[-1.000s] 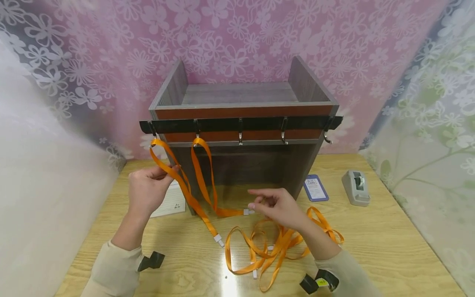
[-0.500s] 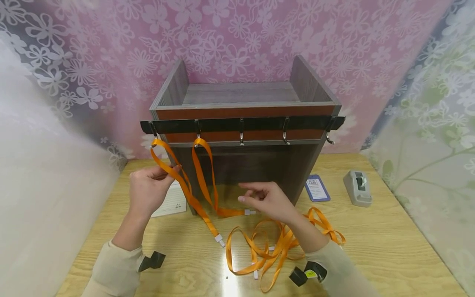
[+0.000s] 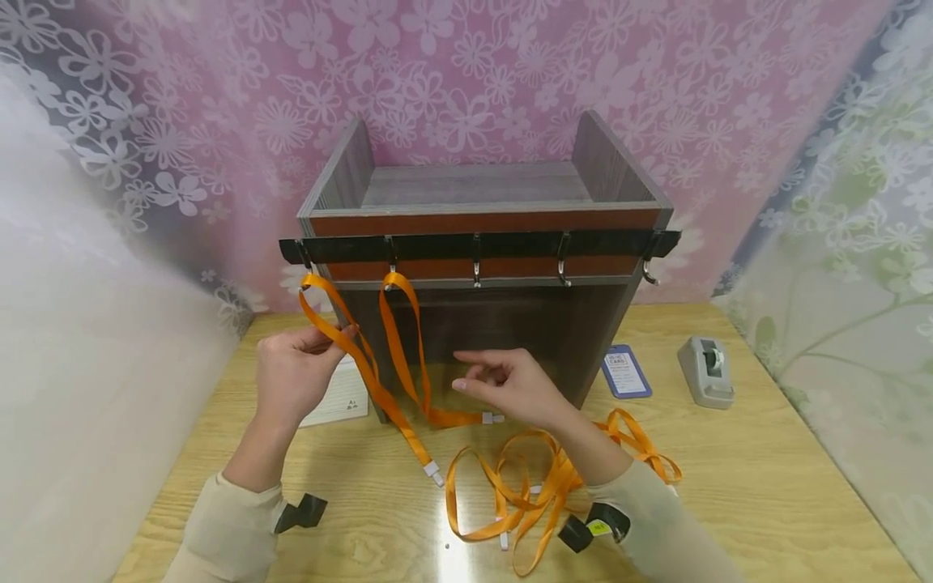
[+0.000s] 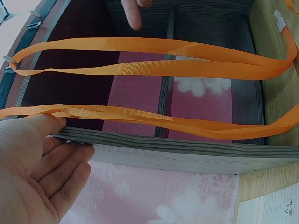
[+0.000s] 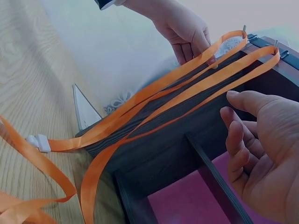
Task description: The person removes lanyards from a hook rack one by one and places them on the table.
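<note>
Two orange lanyards hang from the two leftmost hooks of a black rail. My left hand (image 3: 295, 376) pinches one strand of the leftmost lanyard (image 3: 379, 395) a little below its hook; the index finger is partly hidden in the left wrist view. Its white clip lies near the table. The second lanyard (image 3: 394, 340) drops beside it and bends right, its clip end low in front of the rack. Right of that second lanyard hovers my right hand (image 3: 513, 385), holding nothing. Its index finger points left and its other fingers are loosely curled, apart from the strap.
The black hook rail (image 3: 437, 245) crosses the front of a grey wooden rack (image 3: 612, 162). A tangle of orange lanyards (image 3: 539, 494) lies under my right forearm. A blue-framed ID card (image 3: 625, 372), a tape dispenser (image 3: 705, 372) and a lined paper pad (image 3: 338, 397) are on the table (image 3: 765, 486).
My right hand has moved left and slightly up, away from the second lanyard's clip. My left hand stays on the first lanyard's strap.
</note>
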Demonstrator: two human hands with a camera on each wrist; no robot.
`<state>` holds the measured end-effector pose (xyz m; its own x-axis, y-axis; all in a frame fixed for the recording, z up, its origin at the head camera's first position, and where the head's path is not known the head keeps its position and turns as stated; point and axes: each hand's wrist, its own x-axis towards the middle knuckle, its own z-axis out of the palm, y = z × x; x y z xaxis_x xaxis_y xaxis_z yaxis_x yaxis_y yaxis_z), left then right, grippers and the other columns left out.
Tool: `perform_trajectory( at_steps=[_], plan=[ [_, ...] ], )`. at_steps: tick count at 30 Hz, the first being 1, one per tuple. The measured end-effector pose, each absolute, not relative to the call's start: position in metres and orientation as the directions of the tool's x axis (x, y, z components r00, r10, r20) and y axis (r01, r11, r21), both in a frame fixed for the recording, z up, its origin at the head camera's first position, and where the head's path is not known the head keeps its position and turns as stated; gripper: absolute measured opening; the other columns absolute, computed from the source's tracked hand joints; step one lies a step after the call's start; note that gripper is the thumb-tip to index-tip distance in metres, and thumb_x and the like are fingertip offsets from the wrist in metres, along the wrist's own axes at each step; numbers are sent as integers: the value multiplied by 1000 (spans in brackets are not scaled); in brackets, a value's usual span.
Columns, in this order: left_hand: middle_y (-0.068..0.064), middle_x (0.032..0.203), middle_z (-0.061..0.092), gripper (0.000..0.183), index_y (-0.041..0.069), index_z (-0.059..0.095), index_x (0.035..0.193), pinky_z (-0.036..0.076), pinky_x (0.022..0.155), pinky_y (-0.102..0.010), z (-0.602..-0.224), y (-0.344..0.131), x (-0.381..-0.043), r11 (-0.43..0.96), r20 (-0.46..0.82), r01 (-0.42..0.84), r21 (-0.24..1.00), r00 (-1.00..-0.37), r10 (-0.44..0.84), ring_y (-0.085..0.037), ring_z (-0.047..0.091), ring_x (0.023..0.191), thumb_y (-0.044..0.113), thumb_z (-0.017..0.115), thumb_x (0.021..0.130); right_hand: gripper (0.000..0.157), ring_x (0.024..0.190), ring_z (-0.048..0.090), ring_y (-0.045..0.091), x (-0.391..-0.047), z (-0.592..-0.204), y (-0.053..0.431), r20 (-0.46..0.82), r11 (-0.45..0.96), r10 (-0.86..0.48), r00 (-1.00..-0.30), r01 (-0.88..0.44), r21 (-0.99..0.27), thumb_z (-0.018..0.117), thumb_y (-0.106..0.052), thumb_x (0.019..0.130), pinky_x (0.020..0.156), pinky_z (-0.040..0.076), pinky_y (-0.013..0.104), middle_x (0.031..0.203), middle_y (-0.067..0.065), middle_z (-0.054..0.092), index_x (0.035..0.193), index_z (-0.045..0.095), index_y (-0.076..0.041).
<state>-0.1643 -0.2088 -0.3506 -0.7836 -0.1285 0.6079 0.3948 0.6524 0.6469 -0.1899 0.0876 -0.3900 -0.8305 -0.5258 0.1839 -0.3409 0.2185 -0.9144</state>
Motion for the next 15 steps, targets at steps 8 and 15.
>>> perform_trajectory(
  at_steps=[8, 15],
  plan=[
    [-7, 69, 76, 12, 8, 83, 84, 47, 56, -9, -352, -207, -163, 649, 605, 394, 651, -785, -131, 8, 62, 57, 20, 80, 86, 41, 53, 44, 6, -188, -383, 78, 192, 231, -550, -813, -369, -900, 74, -21, 92, 46, 33, 20, 88, 2, 72, 129, 68, -7],
    [-8, 72, 76, 12, 9, 83, 86, 47, 58, -7, -350, -209, -164, 655, 603, 388, 648, -787, -130, 9, 64, 60, 20, 79, 87, 39, 50, 41, 7, -194, -373, 67, 204, 251, -558, -804, -397, -883, 74, -24, 92, 46, 32, 20, 87, 2, 71, 127, 69, -8]
  ],
)
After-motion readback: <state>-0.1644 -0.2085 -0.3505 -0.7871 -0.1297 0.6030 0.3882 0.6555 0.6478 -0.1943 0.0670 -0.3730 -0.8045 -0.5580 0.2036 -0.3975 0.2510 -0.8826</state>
